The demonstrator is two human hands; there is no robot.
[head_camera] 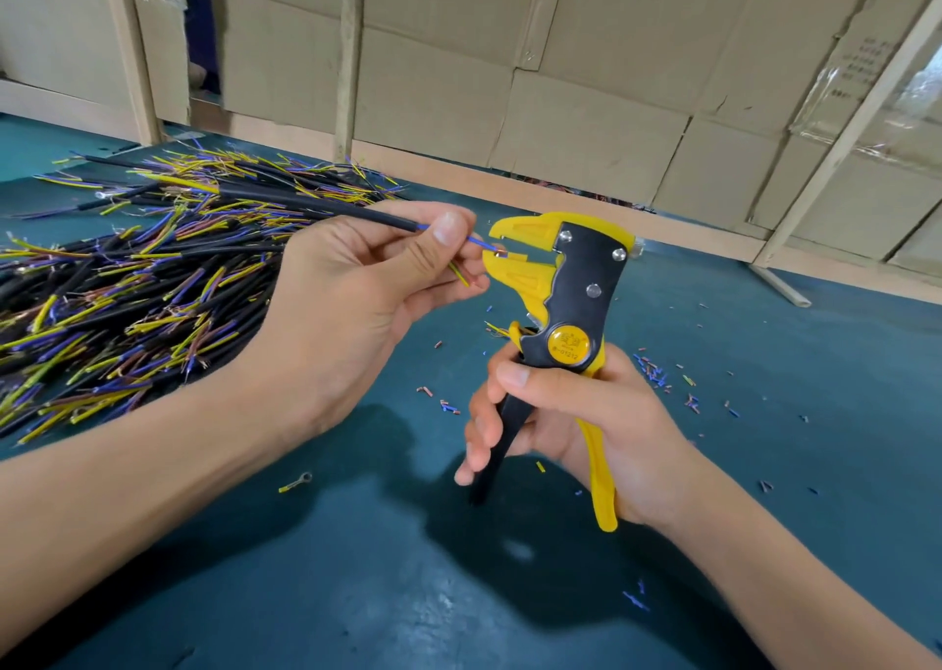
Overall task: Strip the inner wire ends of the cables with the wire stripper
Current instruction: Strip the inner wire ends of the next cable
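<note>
The step in hand looks like the stripping of the blue inner wire point(476, 239): its tip, already showing a glint of copper, lies at the mouth of the wire stripper point(563, 287), between the open yellow jaws. Whether this end is freshly bared or about to be cut I cannot tell. The next move, as I judge it, calls for either a squeeze of the handles with the wire held steady, or a turn of the cable to offer the yellow-green wire point(459, 273) that pokes out at 6 o'clock of the blue one. The left hand point(357, 302) pinches the black cable point(357, 217) between thumb and curled fingers, right at the jacket's end. The right hand point(571, 414), at 5 o'clock of the left, wraps the stripper's handles, fingers curled round the black handle with the yellow one against the palm; the handles stand spread. At 9 o'clock a heap of cables point(127, 287) lies on the teal surface point(357, 593), with insulation scraps point(662, 371) scattered at 3 o'clock.
</note>
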